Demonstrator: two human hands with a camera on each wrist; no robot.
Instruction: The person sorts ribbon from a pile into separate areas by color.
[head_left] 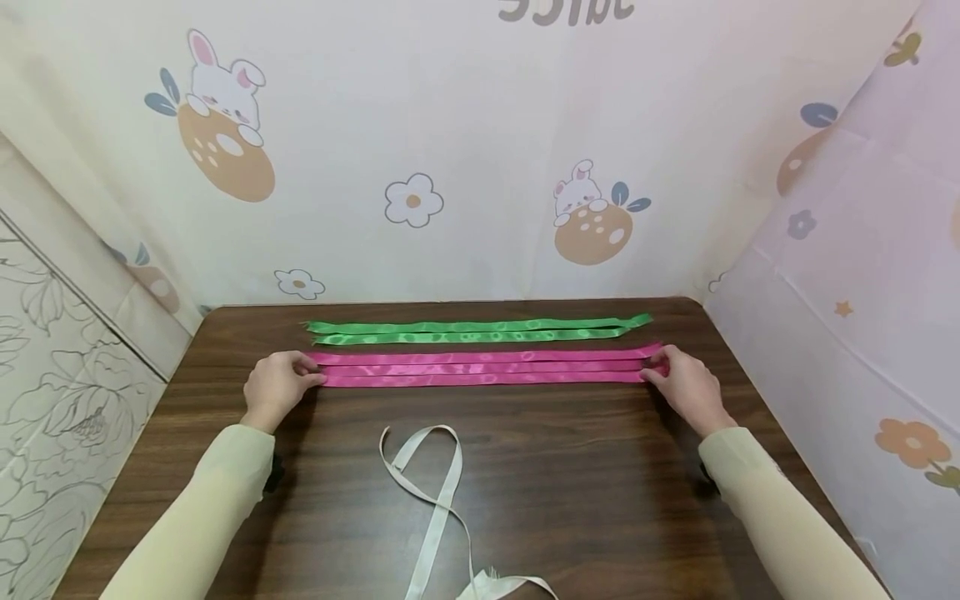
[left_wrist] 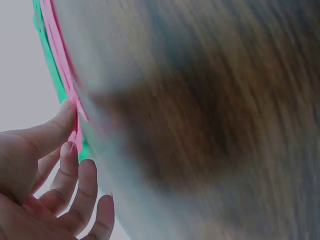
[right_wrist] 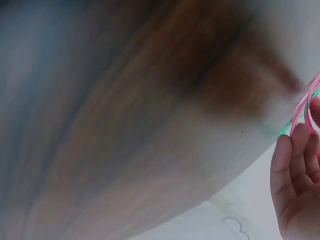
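Note:
Three strips of shiny pink ribbon [head_left: 450, 369] lie side by side across the far part of the brown table. At their left ends, my left hand [head_left: 276, 385] pinches the ribbon between thumb and fingers. My right hand [head_left: 688, 387] pinches the right ends in the same way, so the strips stretch straight between both hands. In the left wrist view the thumb of the left hand [left_wrist: 55, 165] presses on the pink ribbon [left_wrist: 57, 45]. The right wrist view catches the right hand [right_wrist: 295, 185] at its edge, fingertips at the pink ends. Just behind lie two green ribbon strips [head_left: 465, 337].
A loose off-white ribbon [head_left: 432, 533] curls over the near middle of the wood-grain table [head_left: 585, 483], with a frayed end by the front. A curtain [head_left: 487, 233] printed with rabbits and flowers hangs behind the table's far edge and along the right side.

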